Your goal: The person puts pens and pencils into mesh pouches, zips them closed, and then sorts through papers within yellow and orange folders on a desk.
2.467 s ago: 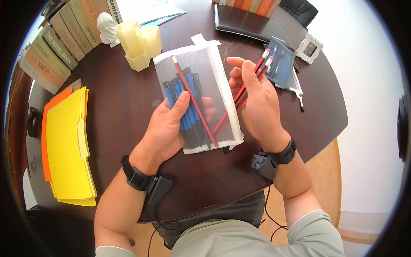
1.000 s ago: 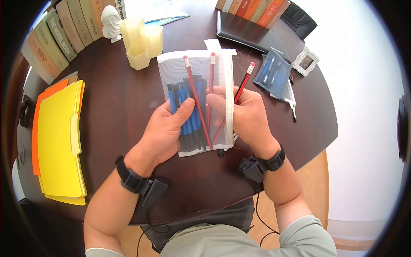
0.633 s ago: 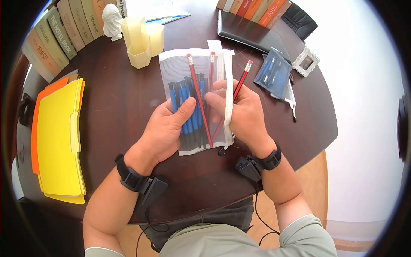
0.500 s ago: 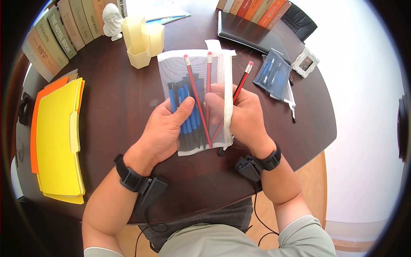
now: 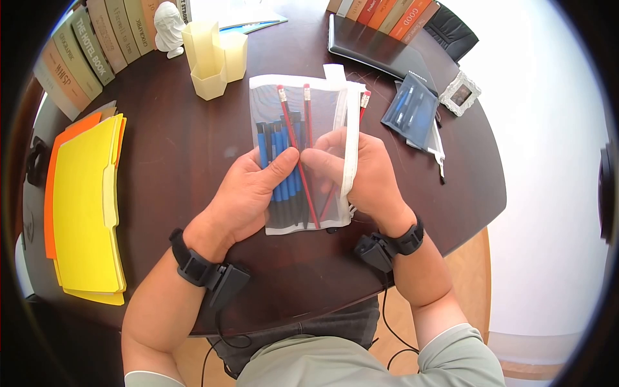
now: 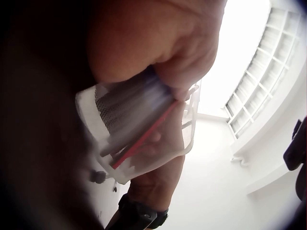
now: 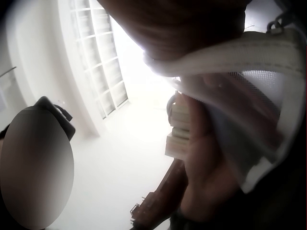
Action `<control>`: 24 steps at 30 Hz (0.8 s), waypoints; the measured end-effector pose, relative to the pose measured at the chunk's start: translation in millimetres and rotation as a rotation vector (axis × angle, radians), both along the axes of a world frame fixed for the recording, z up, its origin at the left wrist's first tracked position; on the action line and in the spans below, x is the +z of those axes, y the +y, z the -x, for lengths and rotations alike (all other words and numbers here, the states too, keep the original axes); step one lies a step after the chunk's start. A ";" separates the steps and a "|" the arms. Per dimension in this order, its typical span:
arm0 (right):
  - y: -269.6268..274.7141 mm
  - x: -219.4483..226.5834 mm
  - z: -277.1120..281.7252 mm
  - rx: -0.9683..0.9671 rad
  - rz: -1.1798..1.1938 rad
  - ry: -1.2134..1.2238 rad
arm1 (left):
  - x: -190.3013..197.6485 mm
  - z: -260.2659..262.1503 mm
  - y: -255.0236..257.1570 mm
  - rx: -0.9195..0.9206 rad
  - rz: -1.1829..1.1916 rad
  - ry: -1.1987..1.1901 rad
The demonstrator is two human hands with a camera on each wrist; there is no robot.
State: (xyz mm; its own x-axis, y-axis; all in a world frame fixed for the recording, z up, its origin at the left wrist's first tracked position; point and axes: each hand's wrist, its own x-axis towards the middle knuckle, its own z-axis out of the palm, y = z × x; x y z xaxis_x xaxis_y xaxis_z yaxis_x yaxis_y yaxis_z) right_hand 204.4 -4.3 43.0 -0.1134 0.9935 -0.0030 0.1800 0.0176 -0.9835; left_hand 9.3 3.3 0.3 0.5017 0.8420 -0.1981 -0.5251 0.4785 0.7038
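Observation:
My left hand grips a white mesh zip pouch, its thumb lying across the front. Through the mesh show several blue-and-black pens and a slanting red pencil. My right hand reaches in past the zip edge, thumb and fingers inside, pinching a second red pencil that stands nearly upright. A third pencil pokes out beyond the zip edge by the right hand, its middle hidden. In the left wrist view a red pencil shows inside the pouch.
A dark blue pouch with pens lies at right, near a closed laptop and a white photo frame. Yellow folders lie at left. A cream pen holder, a white bust and books stand behind.
The right hand has brought one pencil from outside the pouch to inside it. The third pencil has slipped mostly behind the zip edge. The left hand keeps its grip.

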 end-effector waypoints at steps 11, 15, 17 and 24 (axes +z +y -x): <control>4.3 -5.0 2.1 -0.114 -0.100 0.034 | -1.1 -1.9 1.6 0.112 0.009 -0.013; 7.0 -9.1 -2.0 -0.128 -0.172 0.062 | 2.1 -4.4 0.8 0.151 -0.018 -0.005; 8.1 -10.6 -2.4 -0.125 -0.213 0.034 | 2.2 -4.0 0.3 0.146 -0.022 -0.015; 5.6 -2.6 -1.5 -0.179 -0.155 -0.074 | 0.3 -1.6 0.5 0.129 -0.009 -0.054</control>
